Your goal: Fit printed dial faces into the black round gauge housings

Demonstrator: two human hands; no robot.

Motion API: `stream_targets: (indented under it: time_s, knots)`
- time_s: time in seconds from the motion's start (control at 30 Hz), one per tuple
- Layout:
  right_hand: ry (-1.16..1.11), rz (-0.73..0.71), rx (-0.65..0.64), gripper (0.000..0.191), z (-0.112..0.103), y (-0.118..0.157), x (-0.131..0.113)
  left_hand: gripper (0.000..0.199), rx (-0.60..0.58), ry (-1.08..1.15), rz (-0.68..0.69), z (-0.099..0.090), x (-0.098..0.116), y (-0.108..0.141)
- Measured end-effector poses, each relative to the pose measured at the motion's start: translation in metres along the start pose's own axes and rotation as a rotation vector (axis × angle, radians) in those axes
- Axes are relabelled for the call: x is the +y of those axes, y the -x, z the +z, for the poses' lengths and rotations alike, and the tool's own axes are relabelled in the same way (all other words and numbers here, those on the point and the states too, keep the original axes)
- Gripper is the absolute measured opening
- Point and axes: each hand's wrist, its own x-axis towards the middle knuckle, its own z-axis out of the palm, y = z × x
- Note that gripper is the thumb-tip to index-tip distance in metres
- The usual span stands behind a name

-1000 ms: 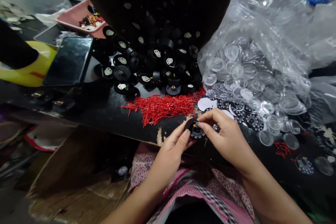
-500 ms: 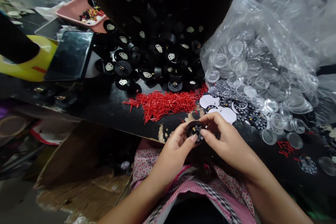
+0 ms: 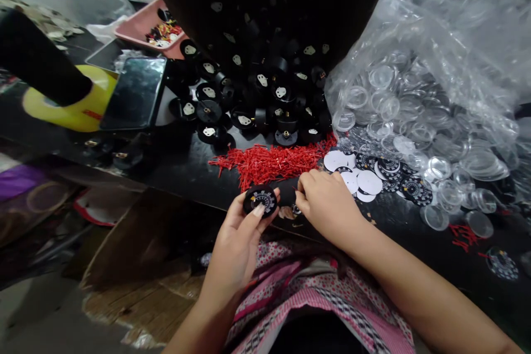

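Note:
My left hand (image 3: pixel 240 232) grips a round black pressure gauge (image 3: pixel 261 203) with its dial facing up and the thumb on the dial face. My right hand (image 3: pixel 326 202) is to the right of the gauge, apart from it, with its fingers curled together near the table edge. A dark object (image 3: pixel 286 192) lies between the gauge and those fingertips; its kind is unclear, and what the fingers hold is hidden. Beyond both hands is a heap of small red pointers (image 3: pixel 274 160). White and black dial discs (image 3: pixel 369 182) lie past my right hand.
Several black gauge housings (image 3: pixel 249 119) crowd the back. Clear round lenses (image 3: pixel 415 116) spill from a plastic bag (image 3: pixel 452 27) at right. A phone (image 3: pixel 135 93) leans against a yellow tape roll (image 3: pixel 89 97) at left, near a pink tray (image 3: pixel 145 21).
Both hands were together at the gauge. My left hand has carried it leftward, while my right hand has let go and moved forward beside the pointers. The camera view has shifted slightly.

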Motion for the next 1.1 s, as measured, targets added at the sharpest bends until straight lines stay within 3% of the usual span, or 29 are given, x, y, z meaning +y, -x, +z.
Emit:
stream_targets:
  time_s: [0.13, 0.27, 0.43, 0.53, 0.6, 0.77, 1.1]
  knots:
    - [-0.136, -0.012, 0.014, 0.011, -0.005, 0.003, 0.003, 0.023, -0.084, 0.078, -0.053, 0.017, -0.002, 0.000]
    - [-0.262, -0.010, 0.116, 0.007, -0.010, 0.015, 0.010, 0.019, -0.178, 0.105, -0.057, 0.029, 0.000, -0.004]
    - [-0.346, -0.059, 0.189, 0.017, -0.015, 0.024, 0.016, 0.033, -0.186, 0.141, -0.086, 0.032, 0.004, -0.006]
    - [-0.534, -0.075, 0.191, 0.015, -0.020, 0.027, 0.016, 0.047, -0.128, 0.113, -0.056, 0.037, 0.001, -0.008]
    - [-0.620, -0.061, 0.175, 0.013, -0.023, 0.028, 0.014, 0.043, -0.134, 0.065, -0.064, 0.043, -0.004, -0.010]
    - [-0.520, 0.007, 0.174, 0.013, -0.024, 0.029, 0.015, 0.023, -0.186, -0.033, -0.041, 0.051, -0.015, -0.013]
    - [-0.539, -0.018, 0.140, 0.016, -0.030, 0.033, 0.021, 0.025, -0.269, -0.234, 0.096, 0.043, -0.010, -0.004]
